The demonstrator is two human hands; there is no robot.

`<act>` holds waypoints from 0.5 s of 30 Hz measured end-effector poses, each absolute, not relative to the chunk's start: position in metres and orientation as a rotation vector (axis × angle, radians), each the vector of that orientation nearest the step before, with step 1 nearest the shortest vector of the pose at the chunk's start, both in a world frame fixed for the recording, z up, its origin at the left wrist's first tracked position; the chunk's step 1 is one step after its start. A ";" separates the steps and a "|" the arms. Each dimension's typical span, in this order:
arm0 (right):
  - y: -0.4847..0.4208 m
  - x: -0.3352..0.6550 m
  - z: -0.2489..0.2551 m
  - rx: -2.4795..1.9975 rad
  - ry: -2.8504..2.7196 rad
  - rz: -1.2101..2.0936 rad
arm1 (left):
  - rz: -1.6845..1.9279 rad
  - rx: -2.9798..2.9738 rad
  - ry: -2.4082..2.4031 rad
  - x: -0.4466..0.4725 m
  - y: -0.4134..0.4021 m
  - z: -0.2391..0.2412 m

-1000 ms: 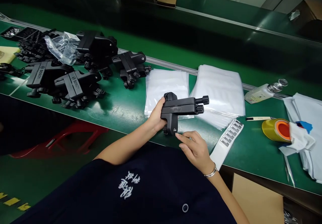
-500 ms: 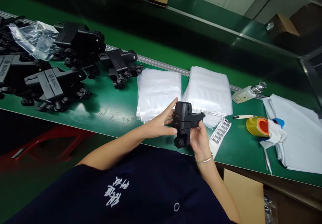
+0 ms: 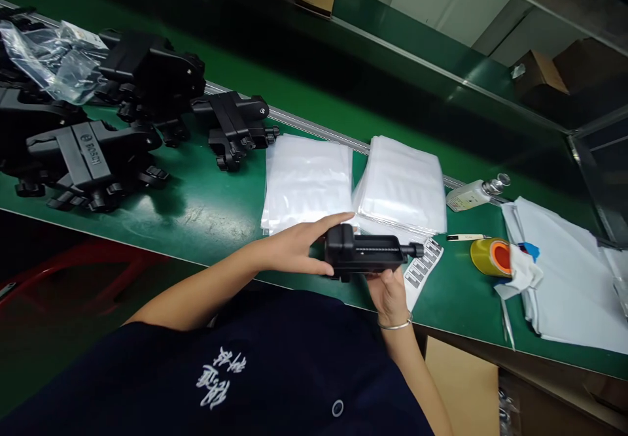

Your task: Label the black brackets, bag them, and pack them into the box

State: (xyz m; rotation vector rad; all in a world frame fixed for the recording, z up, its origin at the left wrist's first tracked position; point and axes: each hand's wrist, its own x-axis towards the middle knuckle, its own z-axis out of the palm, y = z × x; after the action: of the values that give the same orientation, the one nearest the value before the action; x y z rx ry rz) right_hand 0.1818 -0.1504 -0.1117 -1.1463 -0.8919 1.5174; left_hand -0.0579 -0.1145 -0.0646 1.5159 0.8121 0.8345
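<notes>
A black plastic clamp bracket with a threaded screw in its channel and a small knob at its right end is held over the front of the bench. My left hand grips its left end between thumb and fingers. From below, my right hand holds its right part; some of those fingers are hidden behind it. Behind the bracket lie two stacks of clear plastic bags, a left stack and a right stack. A sheet of printed labels lies beside my right hand.
Several black Bosch clamp brackets crowd the left of the green bench, near a clear bag of parts. To the right are a bottle, a yellow tape roll, tweezers and white sheets.
The bracket has been turned in my hands, so its channel and screw now face up. Both hands keep hold of it. The view has shifted slightly.
</notes>
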 end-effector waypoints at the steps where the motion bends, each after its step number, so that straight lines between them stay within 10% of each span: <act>1: -0.151 0.186 -0.108 -1.132 -0.944 1.491 | 0.820 1.550 0.815 -0.061 -0.116 -0.063; 15: -0.140 0.184 -0.081 -1.216 -1.098 1.408 | 0.755 0.225 0.663 -0.039 -0.133 -0.114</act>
State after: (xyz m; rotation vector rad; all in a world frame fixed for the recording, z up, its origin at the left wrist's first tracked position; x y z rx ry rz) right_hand 0.1835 -0.1398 -0.0813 -1.2161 -1.0980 1.4078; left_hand -0.0391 -0.1333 -0.1141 0.2254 0.6630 0.7547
